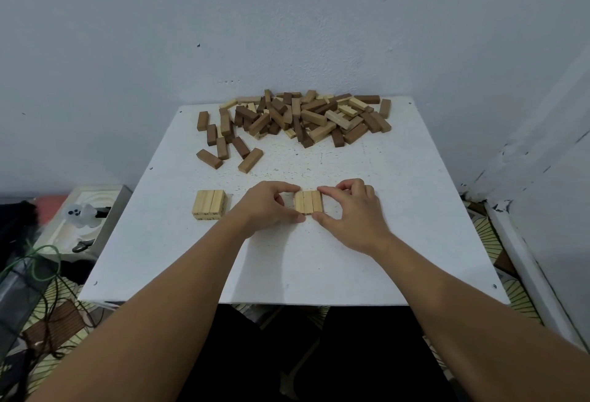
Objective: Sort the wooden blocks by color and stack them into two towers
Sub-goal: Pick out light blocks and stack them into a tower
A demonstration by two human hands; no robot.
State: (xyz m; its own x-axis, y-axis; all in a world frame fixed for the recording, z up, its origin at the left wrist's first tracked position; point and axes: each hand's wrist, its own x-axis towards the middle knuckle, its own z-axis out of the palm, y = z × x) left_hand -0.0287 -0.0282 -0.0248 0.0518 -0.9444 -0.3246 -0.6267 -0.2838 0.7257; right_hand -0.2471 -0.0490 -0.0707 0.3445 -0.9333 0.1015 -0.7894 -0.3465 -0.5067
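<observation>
Three light wooden blocks lie side by side as a row [308,201] near the middle of the white table [287,261]. My left hand [268,202] pinches the row's left side with thumb and fingers. On the row's right side, my right hand [349,207] pinches it the same way. A low stack of light blocks [209,204], two layers high, stands to the left. A mixed pile of dark and light blocks [300,117] lies at the table's far edge.
A few loose brown blocks [230,152] lie scattered in front of the pile on the left. The wall stands right behind the table. Cables and a tray with clutter [83,219] sit on the floor to the left.
</observation>
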